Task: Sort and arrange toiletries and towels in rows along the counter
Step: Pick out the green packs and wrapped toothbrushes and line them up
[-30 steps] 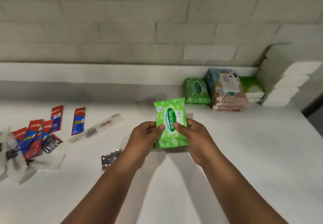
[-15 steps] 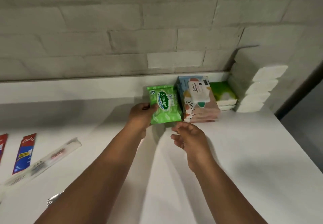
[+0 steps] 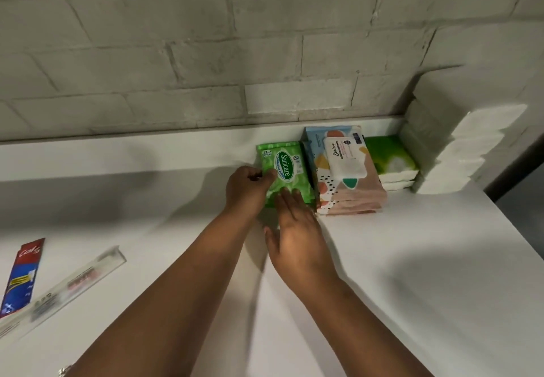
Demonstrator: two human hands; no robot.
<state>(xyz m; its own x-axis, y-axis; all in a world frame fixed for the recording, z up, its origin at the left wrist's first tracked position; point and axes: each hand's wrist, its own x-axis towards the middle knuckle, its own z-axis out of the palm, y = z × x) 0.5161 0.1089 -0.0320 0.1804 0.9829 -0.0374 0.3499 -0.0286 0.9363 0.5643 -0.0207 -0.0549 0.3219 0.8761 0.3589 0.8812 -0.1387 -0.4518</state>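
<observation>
A green Sanicare wipes pack (image 3: 287,167) lies at the back of the white counter (image 3: 412,273), pressed against a stack of patterned Stealcare wipes packs (image 3: 344,176). My left hand (image 3: 247,189) pinches the green pack's left edge between thumb and fingers. My right hand (image 3: 297,235) lies flat, its straight fingertips touching the pack's near edge. It hides whatever lies under the green pack.
Right of the patterned stack lie green-and-white tissue packs (image 3: 391,160), then a tall pile of white folded towels (image 3: 459,144) in the corner. At the far left lie a red-and-blue Colgate sachet (image 3: 22,276) and a clear-wrapped toothbrush (image 3: 67,285). A brick wall backs the counter.
The green pack went from mid-counter, held in both hands, to the back beside the patterned stack. My right hand let go, then came back flat against the near edge.
</observation>
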